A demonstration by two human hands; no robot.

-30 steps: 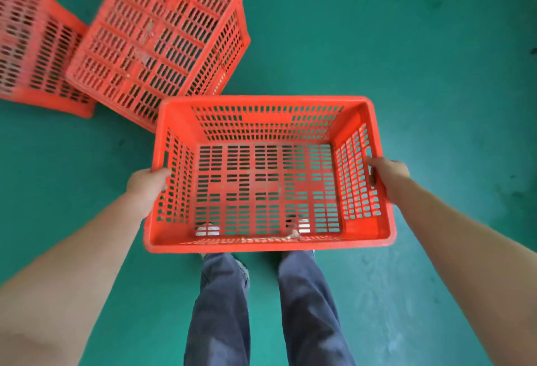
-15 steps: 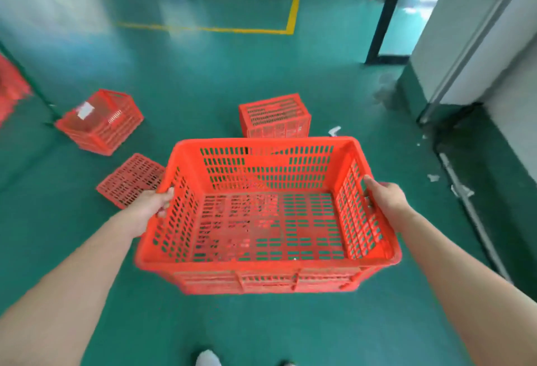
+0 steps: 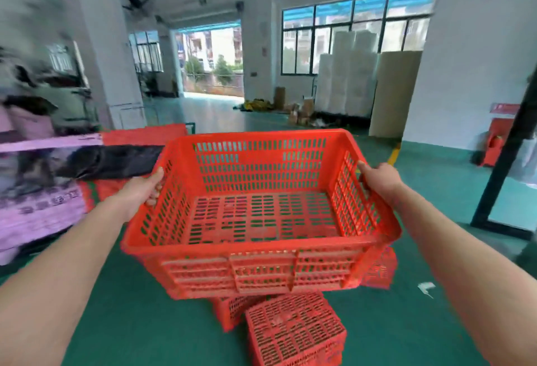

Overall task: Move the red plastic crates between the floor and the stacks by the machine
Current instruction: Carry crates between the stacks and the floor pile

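Observation:
I hold an empty red plastic crate (image 3: 261, 269) upright at chest height, its open top facing me. My left hand (image 3: 145, 188) grips its left wall and my right hand (image 3: 377, 179) grips its right wall. Below it an upturned red crate (image 3: 296, 330) lies on the green floor, with another red crate (image 3: 229, 310) partly hidden behind it. A third red crate (image 3: 380, 269) shows past the held crate's right corner. More red crates (image 3: 145, 136) stand at the left behind a black and purple bag.
A purple printed bag (image 3: 37, 191) with black plastic (image 3: 113, 159) lies on the left, a blurred machine (image 3: 43, 95) behind it. White pillars (image 3: 104, 46) stand left and right. White rolls (image 3: 345, 78) and boxes sit by the windows. A black post (image 3: 505, 147) rises at right.
My view has swung up from the floor to the hall ahead. The crate has risen with my hands, both grips unchanged. The floor crates now lie under and behind it.

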